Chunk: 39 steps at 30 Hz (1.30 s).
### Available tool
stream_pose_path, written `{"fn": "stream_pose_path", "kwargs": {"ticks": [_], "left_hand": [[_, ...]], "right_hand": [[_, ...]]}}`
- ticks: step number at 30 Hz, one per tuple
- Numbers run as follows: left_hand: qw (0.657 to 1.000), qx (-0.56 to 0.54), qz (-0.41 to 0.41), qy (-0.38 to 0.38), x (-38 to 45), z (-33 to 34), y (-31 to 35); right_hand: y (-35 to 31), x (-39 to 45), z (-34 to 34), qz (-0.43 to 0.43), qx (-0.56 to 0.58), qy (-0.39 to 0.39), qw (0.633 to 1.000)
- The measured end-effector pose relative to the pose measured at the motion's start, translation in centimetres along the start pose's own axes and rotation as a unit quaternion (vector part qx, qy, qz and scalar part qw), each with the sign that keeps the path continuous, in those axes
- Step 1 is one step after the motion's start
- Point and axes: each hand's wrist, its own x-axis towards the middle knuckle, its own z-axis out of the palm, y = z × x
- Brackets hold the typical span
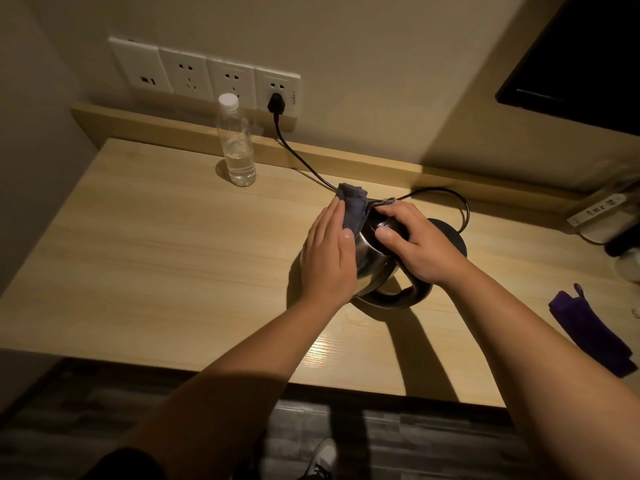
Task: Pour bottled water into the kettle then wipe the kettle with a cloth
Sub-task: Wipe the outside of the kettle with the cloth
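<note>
A steel kettle [372,261] with a black handle [398,296] stands on the wooden desk [173,258], just in front of its black base [450,237]. My left hand [329,254] presses a grey-blue cloth [457,202] flat against the kettle's left side. My right hand [419,244] rests on top of the kettle, fingers curled over the lid and holding it steady. A clear water bottle [237,143] with a white cap stands upright at the back of the desk, a little water in it.
A black cord [298,157] runs from a wall socket [277,95] to the base behind the kettle. A folded purple cloth [588,330] lies at the desk's right edge. A white power strip [599,209] and other items sit at the far right.
</note>
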Motion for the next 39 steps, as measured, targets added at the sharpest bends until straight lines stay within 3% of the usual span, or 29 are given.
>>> {"fn": "stream_pose_path", "kwargs": {"ticks": [2,7,11,18,24,31,33,37,39], "left_hand": [[1.0,-0.019,-0.022,-0.007,0.9,0.0,-0.8],[0.977,-0.092,-0.184,-0.05,2.2,-1.1,-3.5],[0.968,-0.111,-0.22,-0.051,2.2,-1.4,-3.8],[0.974,-0.106,-0.198,-0.022,2.4,-0.7,-3.1],[0.998,-0.007,-0.051,0.027,1.6,0.6,-0.5],[0.985,0.145,0.091,0.025,2.0,1.5,-0.9],[0.989,0.129,0.068,0.027,1.9,1.2,-2.8],[0.995,0.05,-0.083,0.032,1.2,1.0,-5.9],[0.994,0.032,-0.093,0.045,1.2,1.1,-5.7]], "right_hand": [[0.1,0.0,-0.3,0.014,0.008,0.004,1.0],[-0.1,0.1,-0.5,0.028,0.026,-0.008,0.999],[-0.7,0.7,-0.6,0.036,0.028,-0.014,0.999],[-1.1,2.1,-1.2,0.082,0.049,-0.019,0.995],[-1.4,2.6,-1.3,0.12,0.086,-0.012,0.989],[-1.2,3.3,-1.2,0.143,0.127,0.011,0.982],[-1.4,3.7,-1.0,0.14,0.117,0.007,0.983],[-2.0,4.7,-0.6,0.127,0.082,0.006,0.989],[-2.1,4.9,-0.5,0.125,0.069,0.006,0.99]]}}
